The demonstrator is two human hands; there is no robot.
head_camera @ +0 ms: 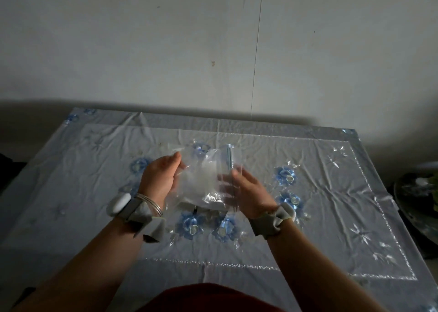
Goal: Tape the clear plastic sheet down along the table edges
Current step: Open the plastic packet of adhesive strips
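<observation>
A folded, crumpled clear plastic sheet (201,181) is held up above the middle of the table (71,193). My left hand (161,176) grips its left side, fingers curled around the plastic. On the sheet's right side my right hand (246,193) holds it too, its fingers seen blurred through the plastic. The table is covered by a grey-white cloth with blue flowers (285,176) and a silvery border. No tape is visible.
A bare wall (213,39) stands right behind the table's far edge, with a thin cord (257,50) hanging down it. A dark round dish (417,198) sits off the table's right side. Both wrists carry grey bands; the left also has bangles.
</observation>
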